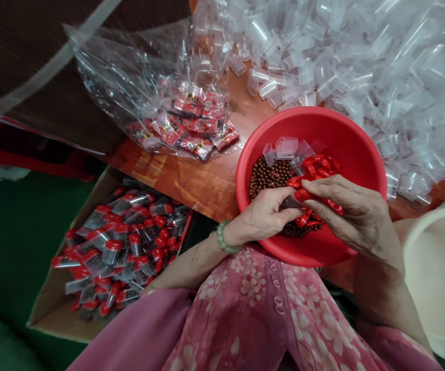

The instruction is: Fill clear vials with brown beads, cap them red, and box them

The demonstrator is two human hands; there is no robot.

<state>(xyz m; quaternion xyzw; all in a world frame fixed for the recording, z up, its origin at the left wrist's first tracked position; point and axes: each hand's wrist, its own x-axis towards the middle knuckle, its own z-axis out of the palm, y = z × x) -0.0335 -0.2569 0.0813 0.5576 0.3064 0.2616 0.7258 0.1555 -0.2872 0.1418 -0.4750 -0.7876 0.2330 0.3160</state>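
A small tube is held over the red basin, its body pinched between the thumb and fingers of the left hand. The red cap at the tube's end is gripped between the thumb and fingertips of the right hand, which is reached in over the basin's right side. The tube looks dark inside, but its contents cannot be made out. A green bead bracelet is worn on the left wrist, just outside the basin's near left rim.

Inside the basin, brown beads are gathered mostly at the left and near side. Loose red caps are piled beside and partly over them, and a few clear cups are lying toward the far side.

Beyond the basin and to its right, a large heap of clear containers is spread over the table. To the basin's far left, red packets are held in a clear plastic bag. Left of the basin and lower down, a cardboard box is filled with red-capped tubes. To the basin's right, a white tub is partly seen.
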